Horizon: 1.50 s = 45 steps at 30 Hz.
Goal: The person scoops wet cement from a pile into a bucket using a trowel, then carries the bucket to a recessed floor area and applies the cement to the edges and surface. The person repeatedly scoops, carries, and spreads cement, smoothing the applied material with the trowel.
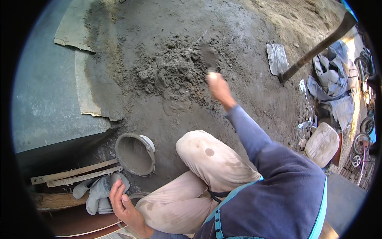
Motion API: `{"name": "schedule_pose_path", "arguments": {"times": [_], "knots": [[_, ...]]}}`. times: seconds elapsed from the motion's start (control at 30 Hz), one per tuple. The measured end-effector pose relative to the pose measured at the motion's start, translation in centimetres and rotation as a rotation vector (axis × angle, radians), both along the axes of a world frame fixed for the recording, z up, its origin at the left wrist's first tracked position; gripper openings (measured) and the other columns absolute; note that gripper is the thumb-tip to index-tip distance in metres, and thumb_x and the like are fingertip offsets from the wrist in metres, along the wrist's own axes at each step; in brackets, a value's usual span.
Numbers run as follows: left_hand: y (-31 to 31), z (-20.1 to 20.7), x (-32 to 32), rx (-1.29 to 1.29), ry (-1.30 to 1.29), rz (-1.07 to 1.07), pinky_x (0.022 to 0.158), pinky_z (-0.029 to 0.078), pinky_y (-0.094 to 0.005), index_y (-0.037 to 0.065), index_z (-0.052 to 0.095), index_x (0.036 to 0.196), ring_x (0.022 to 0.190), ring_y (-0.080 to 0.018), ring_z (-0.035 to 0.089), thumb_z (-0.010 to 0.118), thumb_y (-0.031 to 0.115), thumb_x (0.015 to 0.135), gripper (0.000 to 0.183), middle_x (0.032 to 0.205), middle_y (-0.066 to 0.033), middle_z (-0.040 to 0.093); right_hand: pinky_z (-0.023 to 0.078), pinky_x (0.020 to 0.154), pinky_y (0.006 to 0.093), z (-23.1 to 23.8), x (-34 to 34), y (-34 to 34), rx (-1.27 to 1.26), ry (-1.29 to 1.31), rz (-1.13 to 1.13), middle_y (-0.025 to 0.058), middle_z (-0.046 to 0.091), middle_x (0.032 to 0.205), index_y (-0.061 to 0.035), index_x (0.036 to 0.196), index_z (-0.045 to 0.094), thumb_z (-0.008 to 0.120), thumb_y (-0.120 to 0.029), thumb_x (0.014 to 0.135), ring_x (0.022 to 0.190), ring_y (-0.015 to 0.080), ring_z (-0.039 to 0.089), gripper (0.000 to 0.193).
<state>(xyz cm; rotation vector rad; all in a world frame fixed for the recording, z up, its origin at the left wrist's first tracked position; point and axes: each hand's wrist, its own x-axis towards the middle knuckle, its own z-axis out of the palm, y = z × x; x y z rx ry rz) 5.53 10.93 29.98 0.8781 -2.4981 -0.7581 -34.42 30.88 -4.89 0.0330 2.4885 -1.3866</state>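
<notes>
Right hand: the bare right hand (220, 91) grips a dark, motion-blurred metal trowel (209, 57).
Trowel position: at the right edge of a lumpy grey mortar heap (169, 73).
Left hand: the bare left hand (130, 213) is loosely spread, fingers curved, beside the pale, stained trouser leg (171, 203).
Bucket: a round, mortar-smeared bucket (151, 150) stands near the knees.

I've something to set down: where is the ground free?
Smeared ground lies free between the trowel and hoe, and between the mortar heap and bucket. Crowded: around the left hand, with the bucket and wooden strips.
</notes>
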Motion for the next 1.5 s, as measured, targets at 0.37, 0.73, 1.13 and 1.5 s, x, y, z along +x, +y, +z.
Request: {"name": "schedule_pose_path", "arguments": {"times": [0.37,0.73,1.13,1.5], "knots": [[1.9,2.7,-1.4,-0.08,-0.134,-0.013,0.105,0.05,-0.0454,-0.005,0.076,0.116,0.118,-0.0369,0.068,0.055,0.026,0.11,0.038,0.126,-0.0199,0.073,0.059,0.071,0.0533,-6.4,-9.2,-4.7,0.07,-0.044,0.094,0.0239,0.073,0.086,0.0009,0.115,0.05,0.054,-0.035,0.107,0.079,0.0413,0.075,0.037],[0.8,2.4,-0.4,-0.114,-0.168,-0.032,0.105,0.05,-0.0459,-0.004,0.076,0.115,0.116,-0.0381,0.068,0.055,0.03,0.11,0.04,0.122,-0.0196,0.075,0.058,0.077,0.0571,-0.2,2.1,1.4,0.106,0.411,0.033,0.027,0.07,0.113,-0.0051,0.137,0.047,0.058,-0.029,0.106,0.09,0.0504,0.071,0.041],[1.7,2.6,0.8,-0.055,-0.143,-0.019,0.104,0.051,-0.046,-0.005,0.075,0.116,0.117,-0.0385,0.068,0.057,0.035,0.11,0.044,0.124,-0.0208,0.073,0.056,0.079,0.0589,-4.8,-1.1,11.8,0.36,-0.083,0.211,0.0353,0.072,0.099,0.0038,0.126,0.039,0.058,-0.027,0.102,0.091,0.051,0.073,0.044],[0.2,0.8,1.6,0.079,-0.148,-0.003,0.105,0.052,-0.0425,-0.007,0.073,0.113,0.118,-0.0328,0.068,0.058,0.022,0.107,0.033,0.124,-0.018,0.072,0.057,0.089,0.0548,-8.4,4.1,-4.2,0.257,-0.196,0.055,0.0355,0.068,0.104,0.0112,0.128,0.034,0.055,-0.019,0.099,0.101,0.0508,0.071,0.047]]}}
